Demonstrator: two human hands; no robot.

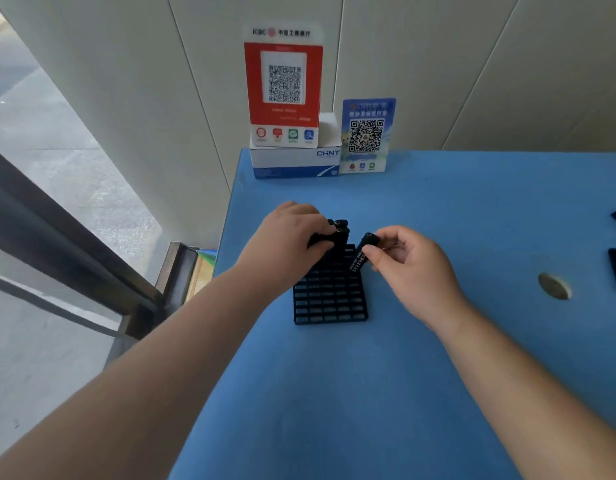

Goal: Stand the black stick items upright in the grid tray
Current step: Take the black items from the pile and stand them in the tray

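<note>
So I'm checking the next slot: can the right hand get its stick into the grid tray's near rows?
Probably yes: the right hand pinches a stick over the grid tray, whose near rows look unfilled; the left hand stays at the far side.

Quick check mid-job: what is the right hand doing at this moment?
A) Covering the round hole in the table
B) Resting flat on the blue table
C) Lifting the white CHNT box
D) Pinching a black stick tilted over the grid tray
D: the right hand pinches a black stick with white print, tilted above the far right part of the grid tray, while the left hand holds the sticks already standing.
</note>
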